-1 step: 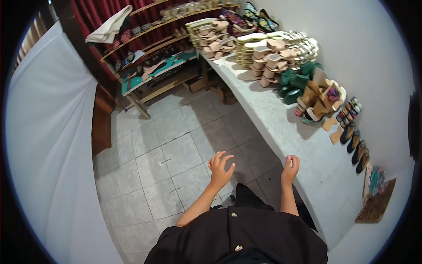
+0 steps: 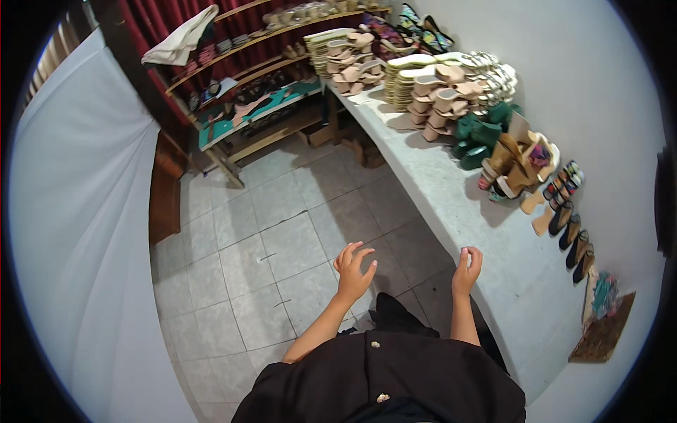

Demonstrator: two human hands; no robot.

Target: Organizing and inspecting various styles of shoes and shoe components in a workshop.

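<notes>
My left hand [image 2: 355,273] is held over the tiled floor, thumb and curved fingers apart, with nothing in it. Beside the near edge of the long pale table [image 2: 479,233] is my right hand [image 2: 465,271]. Its fingers curl loosely, a small gap shows at the thumb, and no object is visible in it. Neither hand touches any shoe. Farther along the table stand green shoes [image 2: 483,137], beige block-heeled sandals [image 2: 441,106] and a stack of pale insoles [image 2: 400,84]. A heap of brown and tan shoe pieces [image 2: 518,166] lies nearer, by the wall.
Several dark slip-on shoes [image 2: 572,233] line the wall side. A brown board [image 2: 603,331] leans at the right end. Wooden shelves [image 2: 240,49] with shoes and a low bench with a green top [image 2: 218,130] stand at the back. White cloth [image 2: 84,211] hangs at left.
The room has shifted slightly to the right in the picture, as my view turned a little left. Both hands keep nearly the same pose and place.
</notes>
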